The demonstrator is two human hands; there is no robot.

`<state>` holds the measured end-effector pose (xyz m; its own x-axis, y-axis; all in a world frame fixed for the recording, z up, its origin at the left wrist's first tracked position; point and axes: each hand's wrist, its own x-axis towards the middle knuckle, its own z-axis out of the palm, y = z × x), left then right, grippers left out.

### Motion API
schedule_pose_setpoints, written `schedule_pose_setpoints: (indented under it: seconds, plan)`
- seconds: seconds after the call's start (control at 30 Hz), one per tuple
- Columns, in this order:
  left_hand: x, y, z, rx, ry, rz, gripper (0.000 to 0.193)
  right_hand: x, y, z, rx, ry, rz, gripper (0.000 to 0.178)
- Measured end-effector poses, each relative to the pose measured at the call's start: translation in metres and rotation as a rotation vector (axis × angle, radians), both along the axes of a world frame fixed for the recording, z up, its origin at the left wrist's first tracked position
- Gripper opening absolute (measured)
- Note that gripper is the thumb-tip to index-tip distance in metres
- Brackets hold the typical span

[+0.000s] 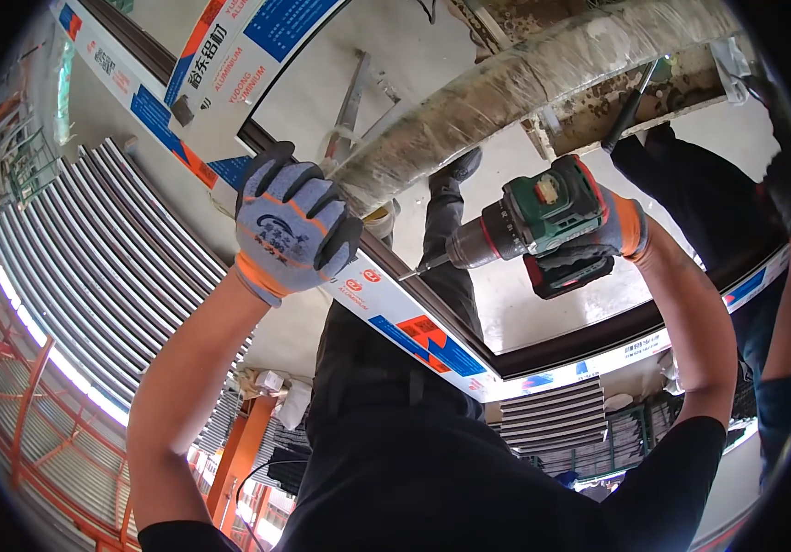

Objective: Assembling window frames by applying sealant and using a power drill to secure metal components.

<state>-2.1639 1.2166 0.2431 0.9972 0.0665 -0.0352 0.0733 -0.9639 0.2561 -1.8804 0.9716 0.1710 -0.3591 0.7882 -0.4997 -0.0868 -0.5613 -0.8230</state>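
Bars [120, 248] behind; left hand [292, 225] clasps frame [455, 328]; right hand [620, 225] grips drill [543, 213] pointing aslant leftward.

a power drill [547, 213] with a green and black body and red trim is gripped by its handle, tipped onto its side, and held over the frame's left rail. its dark chuck [471, 245] is fitted with a slim bit [425, 268], which is pointed leftward and slightly toward the lower edge of the view; whether the rail is touched by its tip cannot be told. the dark brown frame [561, 355] is set with one corner toward the wearer, its outer faces covered by white film [432, 342] printed in blue and orange-red.
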Motion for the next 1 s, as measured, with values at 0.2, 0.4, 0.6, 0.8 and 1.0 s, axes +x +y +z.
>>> schedule_pose_setpoints:
  seconds: [0.2,0.4,0.6,0.8,1.0]
  plan:
    - [-0.003,-0.003,0.001,-0.01,0.063,0.049,0.016,0.003,-0.003,-0.006,0.069,-0.073,0.023,0.068]
    - [-0.008,-0.002,-0.003,-0.028,-0.005,0.076,0.019,0.005,0.002,-0.009,0.519,-0.366,0.228,0.056]
    - [-0.007,0.0,0.0,-0.083,0.01,0.084,0.024,0.003,0.018,-0.004,0.772,-0.456,0.374,0.035]
    - [-0.008,0.002,-0.002,-0.097,0.014,0.083,0.021,0.01,0.033,0.014,0.445,-0.392,0.631,0.028]
    - [-0.01,0.0,0.001,-0.087,0.045,0.068,0.018,0.003,0.031,0.007,0.492,-0.212,0.316,0.034]
